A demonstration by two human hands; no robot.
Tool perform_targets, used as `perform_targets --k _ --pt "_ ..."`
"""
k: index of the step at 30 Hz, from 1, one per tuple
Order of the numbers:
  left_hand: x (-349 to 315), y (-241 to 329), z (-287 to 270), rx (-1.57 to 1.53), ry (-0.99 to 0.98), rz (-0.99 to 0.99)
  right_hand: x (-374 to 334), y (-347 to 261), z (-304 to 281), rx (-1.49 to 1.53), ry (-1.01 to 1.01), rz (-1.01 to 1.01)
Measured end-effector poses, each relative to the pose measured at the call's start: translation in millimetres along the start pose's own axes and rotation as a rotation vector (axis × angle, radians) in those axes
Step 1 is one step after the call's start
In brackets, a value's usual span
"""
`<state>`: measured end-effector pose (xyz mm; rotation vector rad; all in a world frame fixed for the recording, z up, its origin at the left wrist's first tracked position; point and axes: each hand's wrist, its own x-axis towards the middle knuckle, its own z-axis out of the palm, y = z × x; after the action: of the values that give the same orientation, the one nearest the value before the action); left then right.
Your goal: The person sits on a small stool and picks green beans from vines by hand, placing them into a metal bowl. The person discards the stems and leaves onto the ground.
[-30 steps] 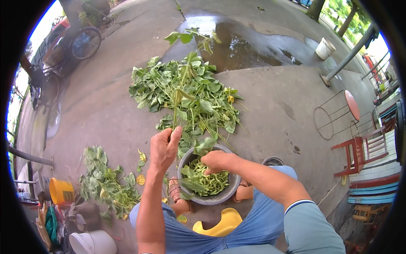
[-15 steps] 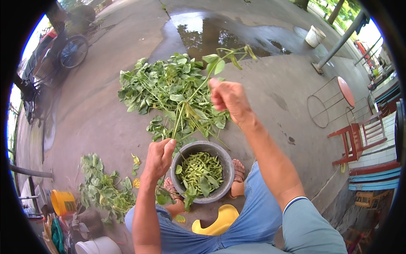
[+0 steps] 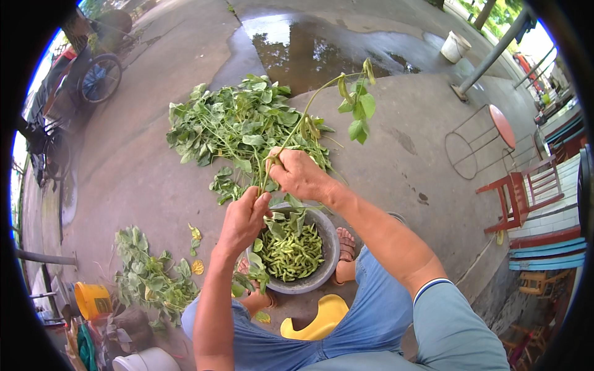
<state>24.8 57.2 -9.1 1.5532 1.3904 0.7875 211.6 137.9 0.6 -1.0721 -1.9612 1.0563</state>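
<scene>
My left hand [image 3: 243,219] is closed round the lower stem of a green soybean stalk [image 3: 309,105]. Just above it, my right hand [image 3: 300,175] is closed on the same stalk, its fingers curled about the stem where a pod may be hidden. The stalk's upper end arches to the right, with pods and a few leaves on it. Below my hands a grey basin [image 3: 335,247] stands between my feet, holding many green pods [image 3: 294,253] and some loose leaves. Beyond my hands lies a heap of leafy soybean plants [image 3: 226,123] on the concrete.
A smaller pile of leafy stalks [image 3: 151,275] lies to the left, near a yellow bucket [image 3: 93,300]. Between my legs is a yellow plastic object [image 3: 325,315]. A puddle [image 3: 303,52] and white bucket [image 3: 455,47] are farther off; a round stool [image 3: 502,126] and wooden chair [image 3: 513,198] stand right.
My right hand has come down and left along the stalk, close to my left hand. The stalk's top now bends farther right, and my left hand has shifted slightly.
</scene>
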Motion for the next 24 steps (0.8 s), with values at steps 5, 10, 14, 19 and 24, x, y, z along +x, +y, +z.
perform_targets --k 5,10,14,19,24 --pt "3.4 13.5 -9.1 0.426 0.133 0.108 8.0 -1.9 6.4 -0.334 0.186 -0.042" --pt "5.6 38.9 -9.2 0.931 0.183 0.163 13.6 40.4 22.5 -0.834 0.187 -0.154" --pt "4.4 28.0 -2.2 1.008 0.121 0.128 14.3 59.9 47.2 -0.808 0.135 0.047" --pt "1.4 11.2 -3.6 0.971 0.086 0.092 9.6 62.4 58.7 -0.841 -0.021 0.013" --pt "-24.1 29.7 -32.7 1.041 0.120 0.137 -12.9 184.8 -8.7 -1.054 -0.274 0.593"
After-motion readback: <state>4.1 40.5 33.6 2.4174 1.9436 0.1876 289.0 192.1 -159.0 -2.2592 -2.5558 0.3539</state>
